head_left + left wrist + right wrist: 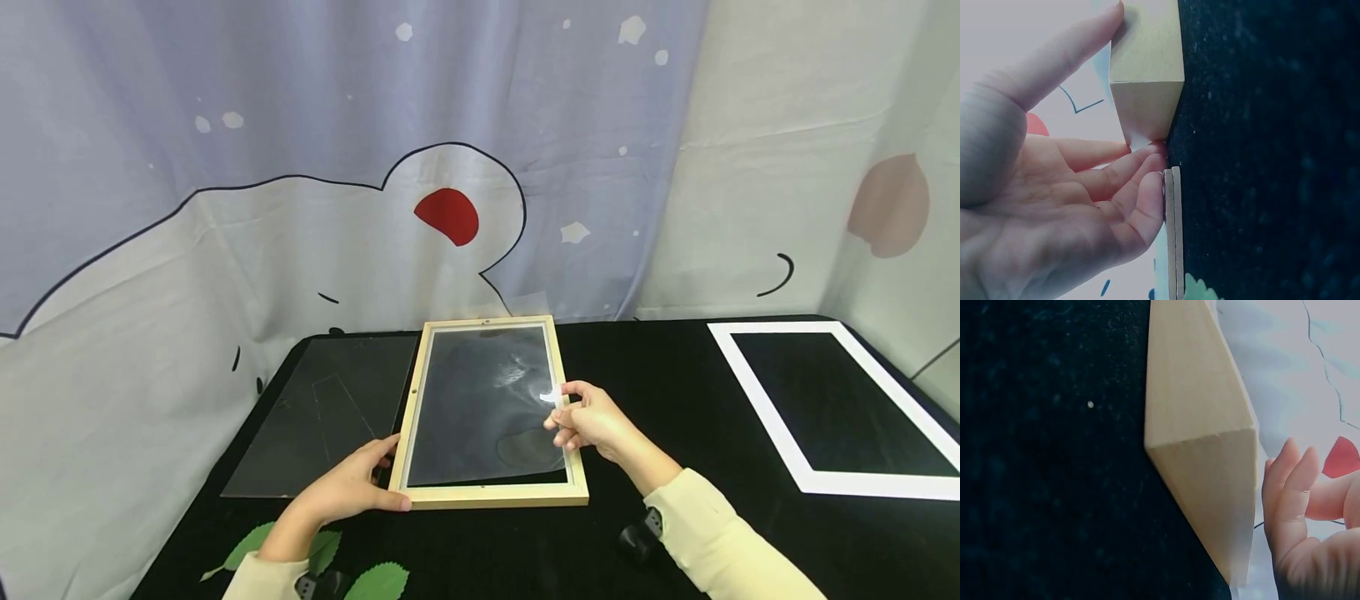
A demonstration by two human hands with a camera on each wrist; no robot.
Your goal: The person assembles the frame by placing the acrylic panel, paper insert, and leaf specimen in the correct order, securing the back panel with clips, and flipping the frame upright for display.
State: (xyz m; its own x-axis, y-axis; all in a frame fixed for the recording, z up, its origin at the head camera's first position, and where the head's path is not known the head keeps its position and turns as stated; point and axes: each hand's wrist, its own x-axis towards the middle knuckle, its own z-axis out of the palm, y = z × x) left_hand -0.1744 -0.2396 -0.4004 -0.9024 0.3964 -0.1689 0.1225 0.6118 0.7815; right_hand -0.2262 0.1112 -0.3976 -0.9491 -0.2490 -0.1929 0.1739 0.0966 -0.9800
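Note:
A light wooden picture frame [487, 493] lies on the black cloth, with a glossy, clear-looking sheet [472, 400] inside it. The sheet's near edge runs at a slant, leaving a dark strip along the frame's near side. My left hand [348, 479] grips the near left corner, thumb on the near side and fingers against the left side. At the right side, my right hand [592, 421] has bent fingers over the sheet's edge, beside a bright reflection. Whether they pinch the sheet, I cannot tell. From the right wrist, fingers [1291, 512] show curled beside the frame's upper face.
A thin dark panel [300, 417] lies left of the frame, close to my left hand. To the right is a white rectangular mat [810, 482] with a cut-out middle. Green leaves [378, 582] lie near my left sleeve. A printed curtain [330, 250] hangs behind.

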